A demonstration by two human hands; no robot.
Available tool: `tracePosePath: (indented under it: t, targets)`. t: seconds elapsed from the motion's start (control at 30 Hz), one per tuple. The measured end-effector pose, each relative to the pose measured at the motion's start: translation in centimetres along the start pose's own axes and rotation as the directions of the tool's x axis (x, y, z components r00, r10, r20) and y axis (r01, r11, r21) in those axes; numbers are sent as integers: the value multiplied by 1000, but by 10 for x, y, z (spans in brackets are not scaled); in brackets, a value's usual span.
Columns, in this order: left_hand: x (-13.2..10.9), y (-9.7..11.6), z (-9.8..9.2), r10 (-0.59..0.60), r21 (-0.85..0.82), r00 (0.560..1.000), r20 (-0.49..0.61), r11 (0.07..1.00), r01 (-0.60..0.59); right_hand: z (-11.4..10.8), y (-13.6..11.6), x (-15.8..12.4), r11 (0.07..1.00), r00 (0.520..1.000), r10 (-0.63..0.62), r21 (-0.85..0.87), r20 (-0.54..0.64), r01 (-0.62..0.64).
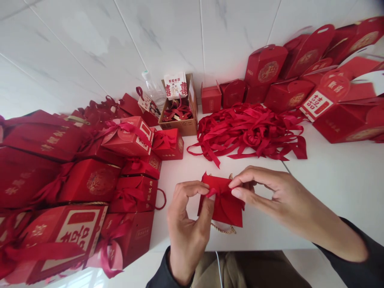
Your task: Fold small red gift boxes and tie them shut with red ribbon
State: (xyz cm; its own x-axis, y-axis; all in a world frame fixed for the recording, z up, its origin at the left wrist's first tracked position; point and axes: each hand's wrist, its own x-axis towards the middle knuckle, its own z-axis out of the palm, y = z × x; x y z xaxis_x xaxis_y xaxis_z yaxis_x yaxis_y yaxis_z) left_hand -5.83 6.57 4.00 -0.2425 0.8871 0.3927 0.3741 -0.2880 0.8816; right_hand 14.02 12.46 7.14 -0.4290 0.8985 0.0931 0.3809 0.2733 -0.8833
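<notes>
Ribbon (218,191) lies across the top of a small red box (232,214), directly between the two hands, its length running roughly side to side from one set of fingertips to the other. The person's left hand (190,218) pinches it between thumb and forefinger at the box's left side; the right hand (270,190) pinches a bit of it near the upper right, thumb against fingertip. Both hands are about equally close, so neither is plainly the nearer. The small box sits slightly turned on the white table (270,238), near the person's body, with gold cord (223,230) showing at its near and far edges.

Beyond it, a heap of loose red ribbons (252,134) spreads over the table. Just left of that heap, an open cardboard box (183,129) holds red tags (180,112), with a printed white card (176,86) upright at its back. Red boxes (102,182), many tied with bows, crowd the left side; untied-looking cartons (267,70) line the wall at right. Their contents cannot be seen.
</notes>
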Motion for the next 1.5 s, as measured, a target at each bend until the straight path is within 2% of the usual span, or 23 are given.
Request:
tracePosePath:
  t: [0.13,0.27,0.33,0.43,0.57,0.7,0.9,1.1,1.3,1.4,1.5]
  targets:
    - [-1,-1,2,7,13,1000,8,1000,-7,4,-2,2,1000,1000,-18,-7,-20,18]
    - [0,2,2,71,7,994,85,997,-72,11,-5,5,986,986,-165,0,2,165]
    - [0,4,3,69,23,994,85,997,-71,12,-6,7,979,979,-202,7,12,202]
    - [2,6,2,15,91,996,87,996,-23,13,-8,7,982,982,-187,3,17,187]
    - [5,4,1,16,158,982,190,986,-47,10,-7,7,988,988,-153,-4,15,153]
    - [2,6,-1,-15,134,989,146,991,-5,2,0,3,996,996,-89,-23,-19,88]
    - [-5,26,-2,-30,87,976,216,996,11,-14,5,-12,989,992,-125,-81,17,126]
    - [-1,25,-4,-37,49,987,157,998,30,-17,1,-11,980,988,-152,-130,4,151]
    - [-5,22,-3,-91,-5,992,87,996,92,-22,7,-17,992,997,-69,-98,46,73]
    - [-7,25,-1,-156,-44,986,58,986,159,-26,9,-19,985,990,-121,-115,68,128]
    - [-8,30,2,-244,-104,966,81,962,251,-27,7,-18,970,978,-196,-130,67,204]
